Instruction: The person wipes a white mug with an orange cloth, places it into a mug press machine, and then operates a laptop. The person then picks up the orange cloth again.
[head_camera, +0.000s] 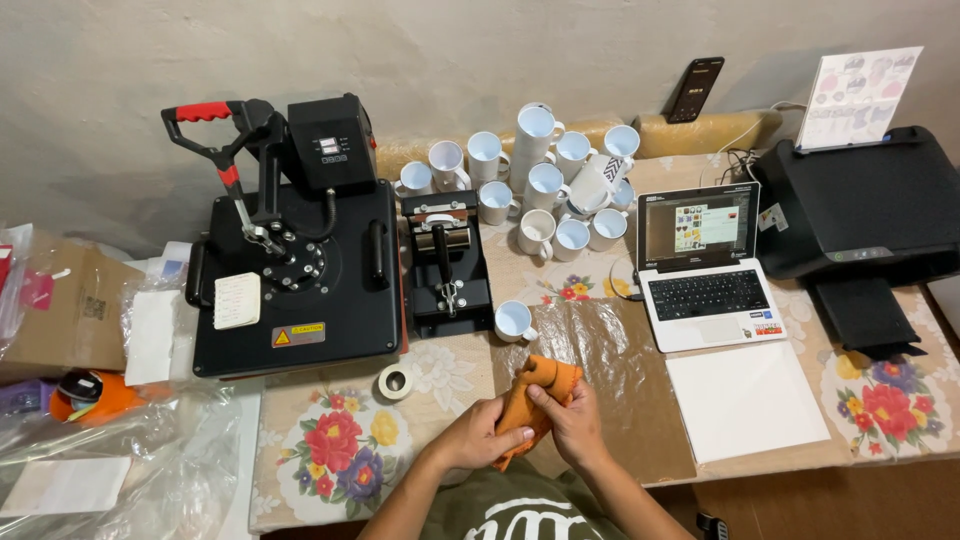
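Orange fabric — a glove-like cloth (535, 400) — sits bunched between the two hands at the near edge of the table (330, 470), just above the person's green shirt. The left hand (478, 435) grips its lower part, fingers curled around the cloth, while the right hand (570, 420) clasps it from the other side, thumb pressed across the front and fingers wrapped behind. The cloth's upper end pokes up past the knuckles, over a sheet of clear plastic film (600, 350) spread on the flowered tablecloth. Just beyond the cloth stands a single white mug (514, 321), and beside that a small black mug press (446, 262). Left of it sits a large flat heat press (295, 270) with a red-handled lever — a roll of tape (396, 381) lies near its front corner. A cluster of white mugs (545, 185) fills the back of the table. To the right are an open laptop (705, 265), a blank white sheet (745, 400) in front of it, and a black printer (860, 205).
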